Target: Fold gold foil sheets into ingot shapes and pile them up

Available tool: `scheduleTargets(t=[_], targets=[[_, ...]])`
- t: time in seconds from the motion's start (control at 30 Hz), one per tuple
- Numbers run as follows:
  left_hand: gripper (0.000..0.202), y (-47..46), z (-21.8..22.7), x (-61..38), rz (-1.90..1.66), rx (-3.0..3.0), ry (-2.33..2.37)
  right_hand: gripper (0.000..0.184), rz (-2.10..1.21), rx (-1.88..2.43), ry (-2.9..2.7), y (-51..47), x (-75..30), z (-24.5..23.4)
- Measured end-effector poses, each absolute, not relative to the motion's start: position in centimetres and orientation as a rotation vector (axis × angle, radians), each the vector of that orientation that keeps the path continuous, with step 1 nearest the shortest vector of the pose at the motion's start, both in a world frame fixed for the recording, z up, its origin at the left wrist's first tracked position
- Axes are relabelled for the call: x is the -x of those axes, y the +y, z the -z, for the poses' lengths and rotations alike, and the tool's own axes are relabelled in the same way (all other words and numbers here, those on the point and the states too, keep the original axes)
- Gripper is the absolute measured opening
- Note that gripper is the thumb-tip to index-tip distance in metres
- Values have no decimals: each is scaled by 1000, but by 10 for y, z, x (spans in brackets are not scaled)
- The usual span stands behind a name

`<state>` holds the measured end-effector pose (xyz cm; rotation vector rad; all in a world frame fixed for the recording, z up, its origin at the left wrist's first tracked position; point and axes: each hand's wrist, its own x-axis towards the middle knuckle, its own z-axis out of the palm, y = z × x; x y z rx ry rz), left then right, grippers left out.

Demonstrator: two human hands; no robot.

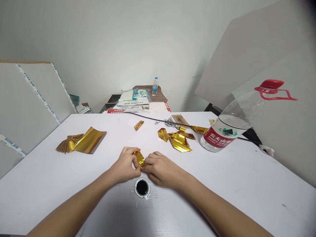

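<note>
Both hands meet at the middle of the white table (49, 184) over a small piece of gold foil paper (139, 157). My left hand (125, 166) pinches its left side with curled fingers. My right hand (159, 169) presses and grips its right end, fingers closed. The piece lies low on the table, partly folded, and much of it is hidden under my fingers. Just in front of my hands is a round black hole with a metal rim (142, 187) in the tabletop.
A stack of gold foil sheets (85, 141) lies at the left. Several folded gold pieces (179, 140) sit at the centre right, one more (139, 125) farther back. A large water bottle (228, 130) stands at the right. A black cable (153, 119) crosses the far edge. Boards lean against the walls.
</note>
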<state>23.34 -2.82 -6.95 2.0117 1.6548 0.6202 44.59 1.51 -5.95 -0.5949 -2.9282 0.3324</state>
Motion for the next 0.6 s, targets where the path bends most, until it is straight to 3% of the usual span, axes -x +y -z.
scheduleTargets(t=[0.47, 0.6], targets=[[23, -29, 60, -218, -608, -1974, 1524, 32, -495, 573, -2887, 13, -449, 56], [21, -30, 61, -215, -597, -2053, 1484, 29, -409, 545, -2915, 10, -447, 57]])
